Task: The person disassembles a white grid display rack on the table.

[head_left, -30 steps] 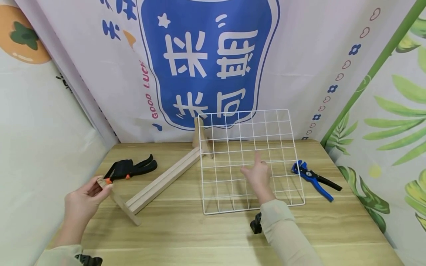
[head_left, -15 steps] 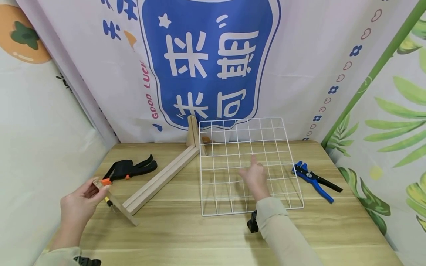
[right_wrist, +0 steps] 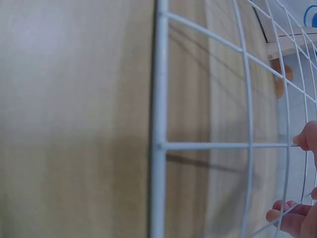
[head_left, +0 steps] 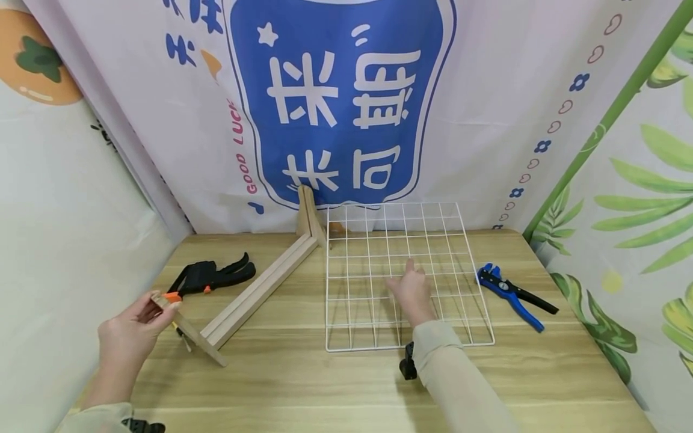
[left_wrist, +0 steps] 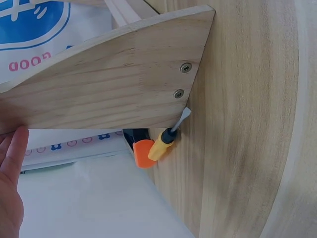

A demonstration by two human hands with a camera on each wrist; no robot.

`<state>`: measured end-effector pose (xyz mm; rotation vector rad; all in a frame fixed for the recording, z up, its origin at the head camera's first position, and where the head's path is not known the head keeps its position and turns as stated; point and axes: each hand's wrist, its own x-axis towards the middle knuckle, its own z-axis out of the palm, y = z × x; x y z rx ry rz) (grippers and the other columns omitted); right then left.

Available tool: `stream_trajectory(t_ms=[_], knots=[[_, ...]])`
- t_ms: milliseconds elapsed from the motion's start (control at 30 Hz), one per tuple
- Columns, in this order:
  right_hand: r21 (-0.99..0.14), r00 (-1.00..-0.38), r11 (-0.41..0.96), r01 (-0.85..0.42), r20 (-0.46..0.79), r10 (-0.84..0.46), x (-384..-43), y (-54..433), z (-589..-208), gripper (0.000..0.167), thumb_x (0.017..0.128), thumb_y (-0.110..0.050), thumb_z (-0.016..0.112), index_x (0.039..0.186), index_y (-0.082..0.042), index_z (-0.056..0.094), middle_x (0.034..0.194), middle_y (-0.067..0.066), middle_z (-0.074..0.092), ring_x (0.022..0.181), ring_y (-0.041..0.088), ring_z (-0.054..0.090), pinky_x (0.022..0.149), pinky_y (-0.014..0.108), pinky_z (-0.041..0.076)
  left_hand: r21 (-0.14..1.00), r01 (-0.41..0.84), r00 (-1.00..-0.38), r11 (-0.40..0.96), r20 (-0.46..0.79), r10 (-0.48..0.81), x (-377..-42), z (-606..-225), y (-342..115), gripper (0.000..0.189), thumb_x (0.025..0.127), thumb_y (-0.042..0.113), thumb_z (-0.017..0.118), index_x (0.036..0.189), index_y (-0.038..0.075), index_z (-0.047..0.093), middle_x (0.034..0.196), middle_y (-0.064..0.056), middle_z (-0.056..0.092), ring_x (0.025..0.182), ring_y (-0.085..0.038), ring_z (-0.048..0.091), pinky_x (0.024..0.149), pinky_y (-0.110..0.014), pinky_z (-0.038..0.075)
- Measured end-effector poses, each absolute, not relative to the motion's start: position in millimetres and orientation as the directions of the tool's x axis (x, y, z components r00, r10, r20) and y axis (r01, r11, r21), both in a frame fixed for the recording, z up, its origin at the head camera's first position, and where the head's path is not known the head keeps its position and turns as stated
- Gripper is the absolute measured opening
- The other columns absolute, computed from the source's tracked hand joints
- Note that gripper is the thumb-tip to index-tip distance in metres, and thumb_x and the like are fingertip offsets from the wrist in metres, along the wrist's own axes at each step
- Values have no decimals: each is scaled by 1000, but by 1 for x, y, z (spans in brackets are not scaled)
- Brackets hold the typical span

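My left hand (head_left: 127,331) grips the near end board of a wooden frame (head_left: 260,288), thumb on one side and fingers on the other. A long grooved bar joins that board to a second upright end board (head_left: 305,210) by the back wall. Two screw heads (left_wrist: 185,68) show on the near board in the left wrist view. With my right hand (head_left: 414,294) I hold a white wire grid panel (head_left: 368,349) by its middle wires; in the right wrist view the thumb and fingers (right_wrist: 287,218) lie around the wires. The panel's near edge is low over the table.
A black quick-grip clamp (head_left: 208,276) with orange pads lies behind the left hand. Beside it is a yellow screwdriver (left_wrist: 161,144), partly hidden in the head view. Blue-and-black wire strippers (head_left: 509,291) lie right of the grid. A printed cloth (head_left: 476,150) hangs behind the table (head_left: 303,391).
The grid's far edge has tilted down toward the table, my right hand lowering with it. The wooden frame's far end has swung left, away from the grid. The left hand keeps its grip.
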<state>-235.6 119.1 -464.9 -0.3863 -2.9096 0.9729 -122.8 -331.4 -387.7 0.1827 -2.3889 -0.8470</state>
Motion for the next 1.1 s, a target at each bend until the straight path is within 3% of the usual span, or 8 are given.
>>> stream_trajectory(t_ms=[233, 367, 533, 700, 833, 1100], knots=[[-626, -964, 746, 226, -36, 263, -231, 116, -481, 90, 76, -33, 68, 146, -2, 21, 113, 33, 50, 42, 9, 34, 33, 17, 33, 612, 64, -815, 788, 488, -313, -120, -389, -331, 41, 73, 5, 76, 109, -9, 63, 96, -26, 63, 69, 35, 35, 58, 8, 35], [-613, -968, 767, 192, 11, 251, -229, 114, -490, 90, 76, -35, 69, 145, 0, 23, 119, 39, 47, 41, 9, 33, 32, 16, 32, 633, 61, -816, 772, 477, -327, -119, -388, -330, 42, 73, 4, 75, 110, -9, 63, 97, -26, 61, 69, 35, 36, 58, 8, 36], [-625, -965, 757, 190, 24, 262, -229, 112, -493, 87, 75, -33, 67, 144, 1, 26, 103, 32, 54, 40, 9, 32, 31, 17, 30, 643, 58, -822, 764, 465, -328, -120, -387, -329, 40, 74, 3, 74, 110, -10, 62, 99, -27, 61, 68, 34, 37, 58, 7, 37], [-606, -965, 768, 207, 2, 262, -229, 110, -493, 87, 77, -36, 67, 144, 2, 26, 117, 37, 50, 42, 10, 32, 32, 18, 31, 664, 41, -830, 747, 439, -344, -120, -387, -329, 43, 74, 4, 74, 112, -10, 61, 101, -27, 59, 68, 34, 37, 58, 6, 38], [-598, -963, 774, 208, 15, 270, -229, 109, -491, 85, 77, -36, 65, 142, 4, 28, 117, 37, 50, 42, 11, 32, 32, 19, 31, 654, 37, -824, 755, 448, -348, -120, -387, -330, 45, 73, 4, 75, 112, -10, 60, 99, -27, 60, 69, 34, 36, 58, 7, 37], [-531, -966, 824, 198, 39, 257, -230, 111, -494, 80, 79, -36, 63, 137, 9, 34, 100, 29, 58, 43, 13, 35, 34, 20, 31, 687, 1, -852, 727, 381, -359, -122, -386, -329, 44, 77, 6, 72, 115, -11, 58, 104, -27, 56, 67, 33, 38, 58, 5, 40]])
